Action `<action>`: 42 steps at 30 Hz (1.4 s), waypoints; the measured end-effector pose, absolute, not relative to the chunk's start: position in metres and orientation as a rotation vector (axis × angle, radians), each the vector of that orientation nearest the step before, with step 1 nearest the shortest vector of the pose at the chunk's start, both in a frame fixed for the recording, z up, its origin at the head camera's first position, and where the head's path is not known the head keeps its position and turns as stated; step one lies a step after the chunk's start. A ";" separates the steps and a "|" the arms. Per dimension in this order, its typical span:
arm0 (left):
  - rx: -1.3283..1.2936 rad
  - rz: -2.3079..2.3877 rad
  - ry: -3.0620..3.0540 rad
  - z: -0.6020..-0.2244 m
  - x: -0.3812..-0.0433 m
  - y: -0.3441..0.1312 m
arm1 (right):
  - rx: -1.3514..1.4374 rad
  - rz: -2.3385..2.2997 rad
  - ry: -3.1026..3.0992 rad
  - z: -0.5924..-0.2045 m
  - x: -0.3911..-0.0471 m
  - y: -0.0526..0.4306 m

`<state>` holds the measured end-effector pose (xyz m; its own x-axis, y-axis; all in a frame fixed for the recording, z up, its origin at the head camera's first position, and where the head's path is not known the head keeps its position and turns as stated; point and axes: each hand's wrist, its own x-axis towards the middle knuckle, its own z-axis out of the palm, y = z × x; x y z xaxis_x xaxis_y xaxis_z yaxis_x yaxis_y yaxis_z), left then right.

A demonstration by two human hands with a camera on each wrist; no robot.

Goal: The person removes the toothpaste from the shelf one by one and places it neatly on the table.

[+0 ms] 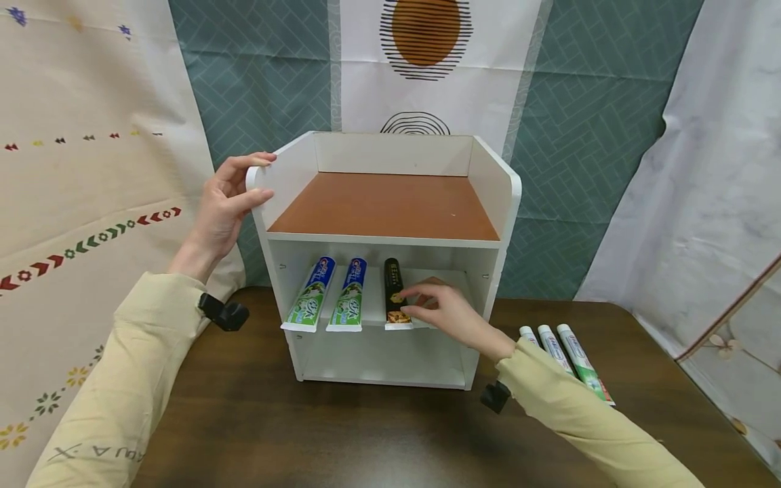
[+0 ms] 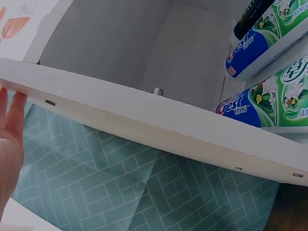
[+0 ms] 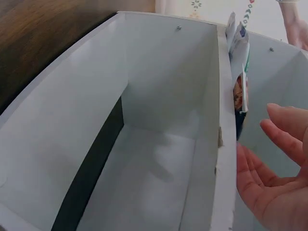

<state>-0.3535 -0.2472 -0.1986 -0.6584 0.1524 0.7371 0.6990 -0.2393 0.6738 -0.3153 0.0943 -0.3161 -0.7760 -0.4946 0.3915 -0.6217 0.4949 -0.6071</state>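
A white shelf unit [image 1: 503, 186] with a brown top panel stands on the table. At its upper left corner my left hand [image 1: 221, 200] holds the side panel, thumb at the inner side and fingers over the edge. Two blue-and-green Crest toothpaste tubes [image 1: 310, 296] lie side by side on the middle shelf, crimped ends overhanging its front edge. To their right lies a black toothpaste tube [image 1: 393, 281] with a gold pattern. Beside its front end is my right hand [image 1: 450, 313], thumb and fingers apart; in the right wrist view the fingers [image 3: 284, 139] curve loosely around nothing.
Several white-and-green toothpaste tubes [image 1: 582, 359] lie on the brown table [image 1: 378, 434], right of the shelf unit, partly behind my right sleeve. Patterned cloths [image 1: 262, 74] hang behind and at both sides. The shelf unit's bottom compartment [image 1: 384, 359] lies below the tubes.
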 end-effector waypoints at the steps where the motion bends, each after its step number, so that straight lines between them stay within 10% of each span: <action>1: -1.021 -1.956 -1.639 -0.199 -0.353 -0.247 | 0.952 1.146 -2.585 -0.316 -0.316 0.093; 42: -1.019 -1.968 -1.610 -0.199 -0.355 -0.245 | 0.601 1.418 -2.814 -0.299 -0.312 0.085</action>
<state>-0.3551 -0.2448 -0.1994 -0.6544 0.1387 0.7433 0.7012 -0.2566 0.6652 -0.3122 0.0855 -0.2985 -0.9277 -0.3575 0.1077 -0.2993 0.5395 -0.7870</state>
